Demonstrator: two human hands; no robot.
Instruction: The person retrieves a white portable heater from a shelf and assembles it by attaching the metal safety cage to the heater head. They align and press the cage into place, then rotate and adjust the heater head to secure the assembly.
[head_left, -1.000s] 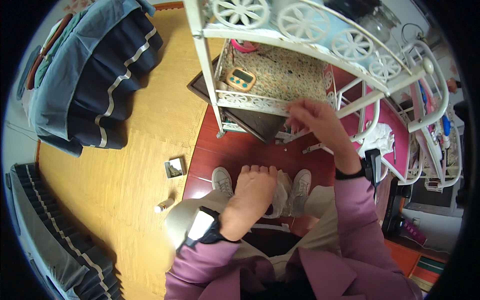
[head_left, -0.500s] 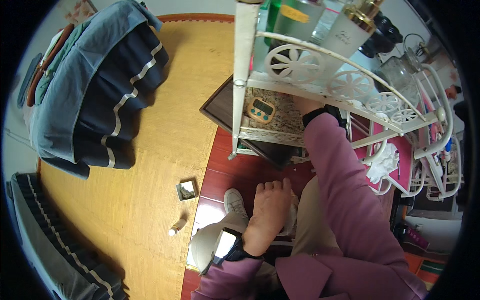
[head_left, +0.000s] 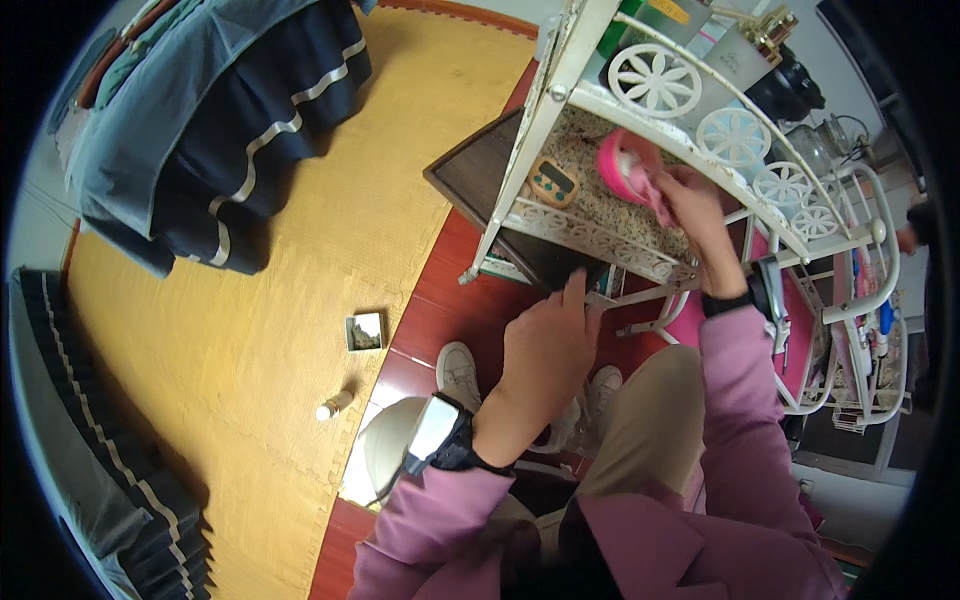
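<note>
The right hand [head_left: 695, 205] is closed around a pink roll [head_left: 622, 165] on the middle shelf of the white metal rack [head_left: 600, 232]. An orange timer [head_left: 552, 183] lies just beside the roll. The left hand [head_left: 545, 345] hangs below the shelf, fingers loosely curled, gripping nothing visible.
</note>
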